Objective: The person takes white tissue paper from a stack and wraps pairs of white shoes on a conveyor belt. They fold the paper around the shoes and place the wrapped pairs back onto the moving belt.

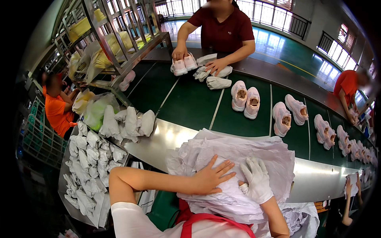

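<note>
White paper sheets (242, 144) lie in a loose, crumpled stack at the lower centre of the frame, directly beneath both hands, longer left to right than top to bottom. The bare left hand (213, 175) rests spread near its middle, the gloved right hand (256, 182) flat just beside, toward the right edge; they are apart, neither gripping. Above the stack, pale pink shoes (252, 104) stand on a green belt (192, 105).

Light from far windows (270, 14) glares off the floor (278, 39); bent outer edges seem blurred.
</note>
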`<state>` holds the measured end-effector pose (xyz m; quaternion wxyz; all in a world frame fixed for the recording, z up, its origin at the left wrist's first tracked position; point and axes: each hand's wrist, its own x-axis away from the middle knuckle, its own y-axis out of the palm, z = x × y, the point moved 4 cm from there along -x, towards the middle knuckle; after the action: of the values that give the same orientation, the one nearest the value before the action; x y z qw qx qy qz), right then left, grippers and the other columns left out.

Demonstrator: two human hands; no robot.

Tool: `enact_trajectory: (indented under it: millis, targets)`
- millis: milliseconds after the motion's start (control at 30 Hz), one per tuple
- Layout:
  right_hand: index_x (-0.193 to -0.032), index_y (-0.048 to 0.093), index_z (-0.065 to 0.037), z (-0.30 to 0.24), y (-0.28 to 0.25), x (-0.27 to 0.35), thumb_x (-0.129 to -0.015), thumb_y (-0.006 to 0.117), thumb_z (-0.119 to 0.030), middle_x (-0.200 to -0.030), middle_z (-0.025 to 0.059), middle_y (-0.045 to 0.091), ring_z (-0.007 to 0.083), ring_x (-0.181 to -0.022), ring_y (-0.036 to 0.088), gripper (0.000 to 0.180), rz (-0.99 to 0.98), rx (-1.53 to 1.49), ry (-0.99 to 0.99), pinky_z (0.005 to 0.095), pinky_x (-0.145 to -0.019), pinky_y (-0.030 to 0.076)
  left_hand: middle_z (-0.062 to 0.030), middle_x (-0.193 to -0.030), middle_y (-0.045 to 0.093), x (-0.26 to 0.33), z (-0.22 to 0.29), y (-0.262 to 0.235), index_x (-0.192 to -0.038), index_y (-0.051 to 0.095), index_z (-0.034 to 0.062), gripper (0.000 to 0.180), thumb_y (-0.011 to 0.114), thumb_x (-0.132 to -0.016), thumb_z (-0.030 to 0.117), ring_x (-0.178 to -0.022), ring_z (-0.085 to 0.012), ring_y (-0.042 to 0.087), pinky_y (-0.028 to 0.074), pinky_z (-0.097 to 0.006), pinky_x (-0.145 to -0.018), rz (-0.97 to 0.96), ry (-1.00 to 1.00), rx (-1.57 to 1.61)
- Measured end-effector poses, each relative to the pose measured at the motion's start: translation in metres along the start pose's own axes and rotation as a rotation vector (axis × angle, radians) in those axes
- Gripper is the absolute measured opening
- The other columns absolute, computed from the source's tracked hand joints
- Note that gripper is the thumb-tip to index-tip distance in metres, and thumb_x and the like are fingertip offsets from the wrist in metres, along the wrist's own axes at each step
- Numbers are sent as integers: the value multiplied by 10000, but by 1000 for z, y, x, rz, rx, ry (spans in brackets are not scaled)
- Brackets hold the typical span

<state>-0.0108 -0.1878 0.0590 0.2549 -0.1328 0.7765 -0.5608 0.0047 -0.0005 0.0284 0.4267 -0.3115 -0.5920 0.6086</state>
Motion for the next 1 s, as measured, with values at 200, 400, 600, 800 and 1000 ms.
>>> enact_trajectory:
  millis: [200, 400, 600, 800, 1000]
  targets:
    - [-1283, 523, -67, -9, -20, 12, -751, 657, -351, -1313, 189, 502, 391, -1251, 444, 618, 41, -75, 1, 555, -1051, 318, -180, -1133, 595, -51, 4, -47, -1252, 535, 72, 545, 657, -808, 363, -1054, -310, 587, 440, -504, -845, -378, 79, 3]
    - [-1265, 529, -42, -1, -19, 28, -731, 670, -332, -1317, 210, 482, 409, -1272, 413, 624, 56, 124, 144, 584, -1070, 270, -136, -1114, 605, -112, 20, -68, -1265, 528, 73, 522, 627, -815, 318, -1049, -291, 593, 413, -506, -907, 404, -30, 370]
    - [-1324, 501, -41, 20, -16, 48, -802, 603, -421, -1367, 237, 437, 447, -1290, 373, 653, 131, 174, 331, 588, -1076, 247, -136, -1552, 246, -102, 1, 2, -1488, 297, 140, 753, 599, -839, 374, -1433, -290, 248, 87, -677, -1091, 463, 1, 88]
    - [-1355, 477, -42, 31, -15, 62, -825, 581, -436, -1390, 234, 427, 456, -1290, 372, 668, 141, 126, 362, 553, -1085, 254, -146, -1556, 231, -101, 0, 7, -1489, 296, 130, 764, 583, -842, 417, -1446, -300, 203, 26, -674, -1093, 414, 14, 129]
    - [-1343, 478, -27, 28, -22, 59, -815, 594, -415, -1381, 247, 432, 445, -1292, 378, 665, 108, 144, 359, 542, -1096, 250, -166, -1553, 226, -101, 0, 3, -1485, 297, 112, 765, 579, -847, 428, -1437, -321, 220, 46, -670, -1096, 419, 21, 127]
